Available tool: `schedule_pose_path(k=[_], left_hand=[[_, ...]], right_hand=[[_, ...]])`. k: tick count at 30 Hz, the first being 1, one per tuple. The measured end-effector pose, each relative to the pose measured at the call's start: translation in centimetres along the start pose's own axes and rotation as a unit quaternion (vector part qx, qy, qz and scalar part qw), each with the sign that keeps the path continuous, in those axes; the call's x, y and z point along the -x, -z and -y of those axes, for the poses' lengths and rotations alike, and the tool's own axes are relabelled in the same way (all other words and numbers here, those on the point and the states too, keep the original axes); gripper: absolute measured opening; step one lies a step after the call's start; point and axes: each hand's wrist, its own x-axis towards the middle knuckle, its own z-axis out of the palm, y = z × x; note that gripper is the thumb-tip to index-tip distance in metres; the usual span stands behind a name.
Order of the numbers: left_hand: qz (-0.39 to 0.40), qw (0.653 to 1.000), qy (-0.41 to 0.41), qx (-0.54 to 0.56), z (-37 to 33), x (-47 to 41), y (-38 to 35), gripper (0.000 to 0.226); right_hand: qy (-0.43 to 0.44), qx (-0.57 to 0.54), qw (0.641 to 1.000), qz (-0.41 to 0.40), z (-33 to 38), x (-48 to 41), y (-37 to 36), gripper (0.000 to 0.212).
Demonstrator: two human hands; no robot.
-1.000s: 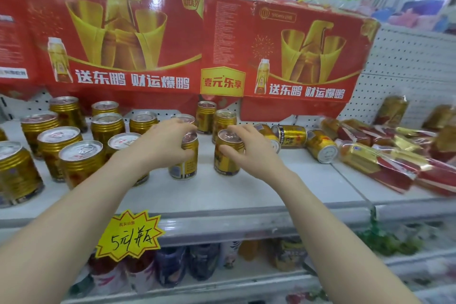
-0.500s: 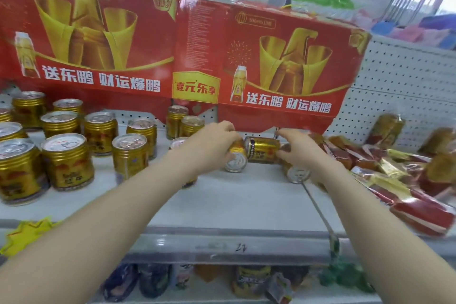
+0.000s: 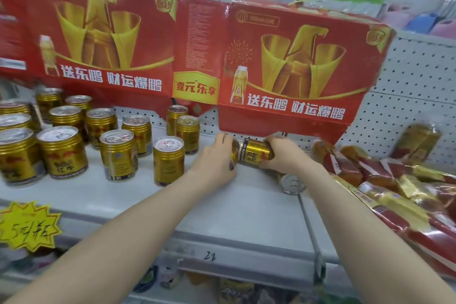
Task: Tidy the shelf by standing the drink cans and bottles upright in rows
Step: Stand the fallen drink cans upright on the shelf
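- right grip (image 3: 283,157) clenched round the right end of a can (image 3: 255,153). The can lies on its side on the shelf (image 3: 246,205), axis running left-right, label toward us, just under the red carton (image 3: 283,69).
- left grip (image 3: 216,163) curled over a second can (image 3: 235,152). Only a gold sliver shows past the fingers, with the thumb below it. Cannot tell how that one lies.
- both held cans sit between the two grips, close together. Cannot tell if they touch.
- third can (image 3: 292,184) lies on its side just beside the right wrist, end toward us, no grip on it.
- upright cans (image 3: 169,160) stand in loose rows left of the left grip, the nearest just beside that wrist.
- packets (image 3: 394,192) piled on the right. Yellow price tag (image 3: 27,227) on the shelf edge at left.
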Motion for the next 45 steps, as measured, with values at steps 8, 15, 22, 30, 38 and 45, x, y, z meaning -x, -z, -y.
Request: schedule_pose_path(k=[8,15,22,30,38,45], left_hand=[[-0.047,0.996,0.035,0.072,0.9,4.1,4.1,0.059],[-0.063,0.997,0.046,0.022,0.7,7.1,5.8,0.064],[-0.024,0.994,0.044,-0.1,1.2,7.3,6.8,0.067],[-0.049,0.973,-0.006,-0.224,2.2,6.7,6.9,0.074],[-0.038,0.984,-0.14,-0.106,-1.0,3.8,5.7,0.053],[-0.031,0.983,-0.165,-0.079,-1.6,2.6,3.2,0.038]], right_hand=[[0.062,-0.162,0.975,-0.138,0.3,2.8,-0.4,0.06],[0.112,-0.204,0.954,-0.189,3.4,4.5,-1.8,0.067],[0.105,-0.204,0.96,-0.163,5.5,4.7,-2.0,0.071],[0.081,-0.189,0.966,-0.156,6.3,5.5,-2.1,0.061],[-0.128,-0.037,0.968,-0.213,0.6,7.8,-0.5,0.055],[-0.15,0.062,0.977,-0.139,1.1,8.7,-2.1,0.072]])
